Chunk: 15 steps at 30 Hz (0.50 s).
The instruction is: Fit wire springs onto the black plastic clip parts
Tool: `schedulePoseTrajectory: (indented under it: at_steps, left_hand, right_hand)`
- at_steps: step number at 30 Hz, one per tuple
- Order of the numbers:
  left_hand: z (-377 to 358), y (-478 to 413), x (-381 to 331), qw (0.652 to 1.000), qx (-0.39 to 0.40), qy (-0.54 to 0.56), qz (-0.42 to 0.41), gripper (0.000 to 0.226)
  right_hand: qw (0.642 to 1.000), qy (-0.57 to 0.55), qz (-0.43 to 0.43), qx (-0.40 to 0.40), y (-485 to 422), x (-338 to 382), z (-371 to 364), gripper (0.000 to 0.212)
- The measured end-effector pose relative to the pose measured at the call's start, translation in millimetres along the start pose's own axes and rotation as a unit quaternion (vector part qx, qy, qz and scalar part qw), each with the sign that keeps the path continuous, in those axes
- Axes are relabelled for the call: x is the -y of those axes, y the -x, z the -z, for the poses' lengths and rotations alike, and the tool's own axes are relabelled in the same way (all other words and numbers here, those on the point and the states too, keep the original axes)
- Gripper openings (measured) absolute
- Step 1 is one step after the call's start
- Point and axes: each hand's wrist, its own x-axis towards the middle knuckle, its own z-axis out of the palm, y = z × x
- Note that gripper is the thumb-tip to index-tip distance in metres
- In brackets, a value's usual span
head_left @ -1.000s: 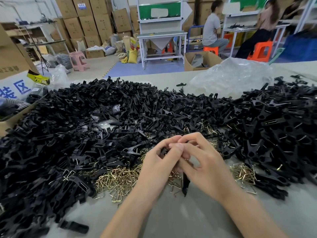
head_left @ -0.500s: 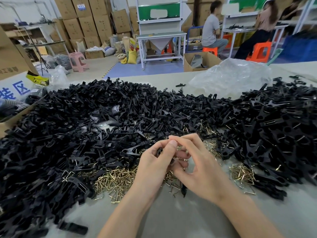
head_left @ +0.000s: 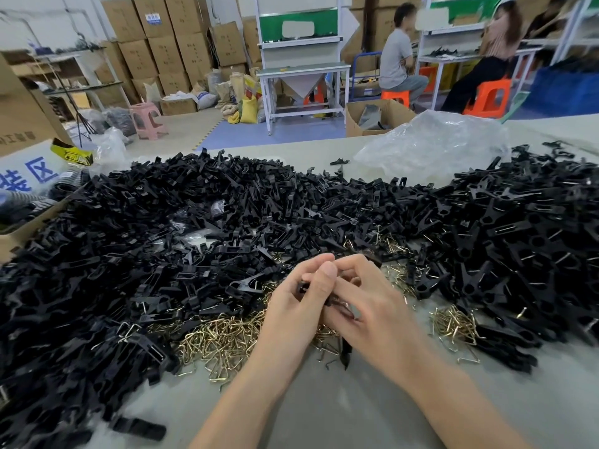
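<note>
Black clip part [head_left: 345, 354] sits pinched between both hands near the middle of the surface [head_left: 324, 413]. Most of it is hidden inside the fingers. One dark end pokes out below the hands and another sliver shows between the left fingers. The left hand [head_left: 291, 312] curls round the part from the left, its thumb laid across the top. The right hand [head_left: 372, 312] wraps it from the other side, fingers bent and fingertips meeting those of the left. Whether a spring is already in that grip cannot be told.

Just under and to the left of the hands lies a loose pile of brass-coloured wire springs [head_left: 223, 338]. A smaller cluster of springs [head_left: 453, 322] lies to the right.

A broad heap of bare black parts [head_left: 136, 254] spreads over the left and centre of the surface. On the right a second heap of clips [head_left: 518, 241] shows wire fitted on many pieces.

Behind that heap rests a crumpled clear plastic bag [head_left: 431, 147]. A cardboard box [head_left: 19, 115] stands at the left edge.

Beyond the surface are stacked cartons [head_left: 168, 37], a pink stool [head_left: 147, 119], a white-framed workbench [head_left: 301, 72] and two seated people on orange stools.
</note>
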Motion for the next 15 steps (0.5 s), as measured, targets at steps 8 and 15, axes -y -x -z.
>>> schedulePoseTrajectory:
  at_steps: [8, 15]
  left_hand:
    - [-1.7, 15.7, 0.6, 0.993, -0.001, -0.084, -0.082, 0.050]
    - [42.4, 34.2, -7.9, 0.846, -0.205, -0.457, -0.182, 0.036]
  right_hand:
    - [0.906, -0.239, -0.231, -0.261, -22.3, -19.5, 31.0, 0.031]
    - [0.867, -0.317, -0.346, -0.165, 0.6, -23.7, 9.6, 0.025]
